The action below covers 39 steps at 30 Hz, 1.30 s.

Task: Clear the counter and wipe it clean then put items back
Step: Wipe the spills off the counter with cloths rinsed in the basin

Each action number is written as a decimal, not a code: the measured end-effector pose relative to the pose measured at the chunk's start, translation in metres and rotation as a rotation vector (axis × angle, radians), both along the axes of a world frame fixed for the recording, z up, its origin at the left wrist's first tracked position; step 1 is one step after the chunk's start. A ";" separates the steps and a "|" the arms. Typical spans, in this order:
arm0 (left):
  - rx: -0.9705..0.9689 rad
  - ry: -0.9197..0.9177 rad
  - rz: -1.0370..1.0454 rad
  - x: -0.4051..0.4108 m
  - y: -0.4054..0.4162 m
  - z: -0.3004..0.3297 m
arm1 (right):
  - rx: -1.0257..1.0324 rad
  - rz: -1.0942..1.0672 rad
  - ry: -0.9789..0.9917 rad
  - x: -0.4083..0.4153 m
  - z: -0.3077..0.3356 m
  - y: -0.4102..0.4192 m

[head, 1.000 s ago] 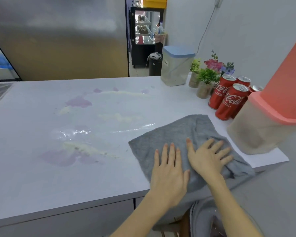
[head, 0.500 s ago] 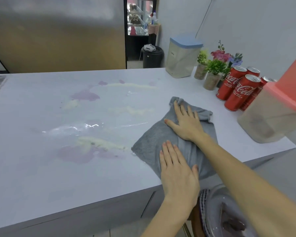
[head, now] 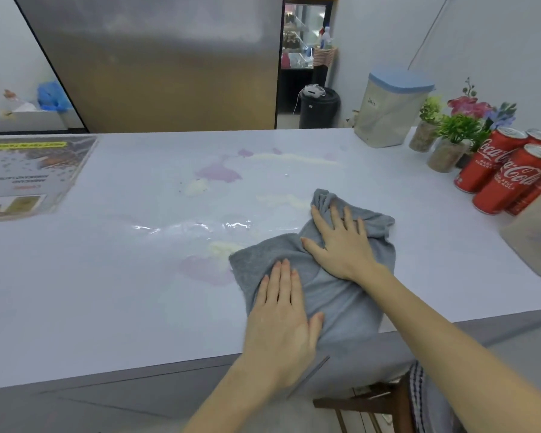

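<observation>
A grey cloth (head: 341, 292) lies bunched on the white counter (head: 107, 292), near its front edge. My left hand (head: 283, 317) presses flat on the cloth's near part, fingers together. My right hand (head: 341, 242) presses flat on its far part, fingers spread. Purple and yellowish spills (head: 219, 173) and a wet clear puddle (head: 194, 228) mark the counter to the left of and beyond the cloth. One purple patch (head: 205, 270) touches the cloth's left edge.
Red cola cans (head: 509, 179) stand at the right, small potted plants (head: 450, 142) behind them and a blue-lidded container (head: 388, 110) further back. A plastic tub (head: 534, 242) sits at the right edge. A laminated menu (head: 28, 173) lies at far left. A wooden stool (head: 372, 404) stands below the counter.
Both hands have pushed the cloth leftward and away from the front edge, toward the spills; the cloth has bunched up. The view has shifted, bringing the menu into sight.
</observation>
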<state>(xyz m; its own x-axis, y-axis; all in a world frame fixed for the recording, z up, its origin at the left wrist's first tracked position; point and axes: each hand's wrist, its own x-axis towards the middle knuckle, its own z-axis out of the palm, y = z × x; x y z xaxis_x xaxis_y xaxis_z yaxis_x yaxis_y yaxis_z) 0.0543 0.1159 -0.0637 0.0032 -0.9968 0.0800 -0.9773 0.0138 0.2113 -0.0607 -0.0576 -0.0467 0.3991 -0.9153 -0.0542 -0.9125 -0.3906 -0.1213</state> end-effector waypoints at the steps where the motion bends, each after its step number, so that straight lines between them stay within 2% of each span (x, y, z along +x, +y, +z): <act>1: 0.028 -0.020 -0.023 0.013 0.002 0.004 | 0.005 -0.007 -0.003 0.008 0.000 0.004; 9: 0.155 -0.177 -0.219 0.126 0.015 0.025 | 0.020 -0.256 -0.156 0.074 0.000 0.056; 12: 0.282 -0.210 -0.243 0.163 0.011 0.038 | 0.115 -0.218 -0.259 0.078 0.005 0.072; 13: 0.301 -0.208 -0.195 0.160 0.010 0.043 | 0.148 -0.197 -0.287 0.071 0.008 0.075; 15: 0.186 -0.170 0.041 0.125 0.012 0.050 | 0.178 -0.179 -0.285 0.051 0.013 0.077; 16: 0.137 -0.107 0.183 0.097 0.010 0.053 | 0.162 -0.178 -0.229 0.040 0.013 0.077; 19: 0.281 0.223 0.547 0.023 -0.002 0.050 | 0.008 -0.151 0.014 0.022 0.012 0.077; 21: 0.251 0.252 0.683 0.006 -0.007 0.034 | -0.084 -0.121 0.075 0.022 0.011 0.077; 23: 0.131 0.215 0.777 0.019 -0.007 0.020 | -0.096 -0.083 0.089 0.032 0.011 0.075; 25: 0.044 0.182 0.822 0.042 -0.002 0.010 | -0.014 -0.072 0.036 0.050 0.010 0.077; 30: 0.045 0.073 0.896 0.110 0.006 0.004 | 0.101 -0.092 -0.015 0.108 0.008 0.086; 35: 0.067 0.133 1.037 0.177 0.000 0.013 | 0.079 -0.050 -0.033 0.141 0.012 0.082; 39: 0.066 0.243 1.194 0.220 -0.039 0.022 | 0.041 -0.023 -0.118 0.165 0.009 0.082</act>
<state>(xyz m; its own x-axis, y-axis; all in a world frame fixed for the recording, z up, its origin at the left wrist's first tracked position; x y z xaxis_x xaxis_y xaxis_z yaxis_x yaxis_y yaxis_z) 0.2743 0.0764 -0.0413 0.9276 -0.3595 -0.1010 -0.3036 -0.8835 0.3567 0.1042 0.0242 -0.0375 0.3839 -0.9222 -0.0461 -0.8997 -0.3624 -0.2435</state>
